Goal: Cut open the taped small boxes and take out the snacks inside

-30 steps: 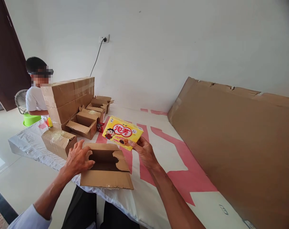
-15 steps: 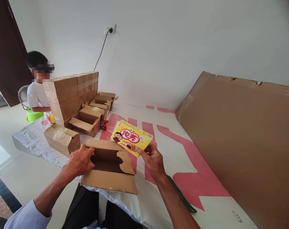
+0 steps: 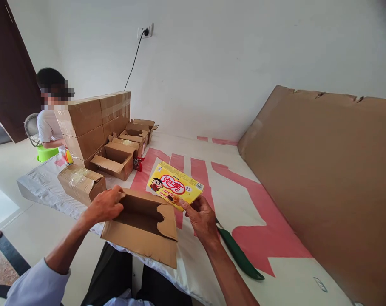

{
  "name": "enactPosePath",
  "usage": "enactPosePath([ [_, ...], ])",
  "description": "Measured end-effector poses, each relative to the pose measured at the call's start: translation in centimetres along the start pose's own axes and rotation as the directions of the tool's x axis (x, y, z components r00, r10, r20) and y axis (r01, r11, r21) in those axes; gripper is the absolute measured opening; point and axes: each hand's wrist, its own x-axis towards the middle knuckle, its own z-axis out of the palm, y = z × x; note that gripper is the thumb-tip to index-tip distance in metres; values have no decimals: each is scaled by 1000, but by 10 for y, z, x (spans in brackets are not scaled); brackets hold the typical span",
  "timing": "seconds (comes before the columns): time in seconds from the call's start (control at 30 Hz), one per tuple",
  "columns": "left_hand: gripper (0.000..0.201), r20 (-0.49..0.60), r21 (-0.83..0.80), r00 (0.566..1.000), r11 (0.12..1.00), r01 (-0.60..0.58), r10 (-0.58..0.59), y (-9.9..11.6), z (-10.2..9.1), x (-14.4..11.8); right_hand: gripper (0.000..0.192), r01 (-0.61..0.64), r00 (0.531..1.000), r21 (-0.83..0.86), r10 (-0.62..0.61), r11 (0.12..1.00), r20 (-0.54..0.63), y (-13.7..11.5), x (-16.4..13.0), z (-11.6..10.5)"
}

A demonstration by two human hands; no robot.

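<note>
A yellow snack box (image 3: 174, 185) with red lettering and a cartoon figure is held by the right hand (image 3: 200, 217), pinched at its near right corner between thumb and fingers, and is kept in the air just above and beyond the far right corner of an open cardboard carton (image 3: 141, 223). The long axis of the box is seen running left to right, tilted slightly down toward the right, its printed face turned up. The carton lies at the near edge of the white-and-pink sheet (image 3: 276, 272), its opening directly to the left of and below the box; the right hand is thus the nearer one to the opening's right side. The left hand (image 3: 104, 206) is closed over the carton's far left flap, fingers curled on the rim. A green flat object (image 3: 239, 256) is noted on the sheet just right of the right forearm. Further cartons (image 3: 113, 159), some open, some taped and stacked (image 3: 94, 123), are ranged along the far left of the sheet, where another person (image 3: 49, 123) is seated. A large cardboard sheet (image 3: 323, 178) is propped at the right.
</note>
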Motion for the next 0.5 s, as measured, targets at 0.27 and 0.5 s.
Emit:
enactPosePath([
  [0.27,33,-162,92,950,962,-256,268,-38,-3,-24,61,-15,1000,30,15,999,-4,4,0,2],
  [0.5,30,51,138,957,947,-289,285,-30,5,-55,61,-43,999,32,43,999,7,7,1,3],
])
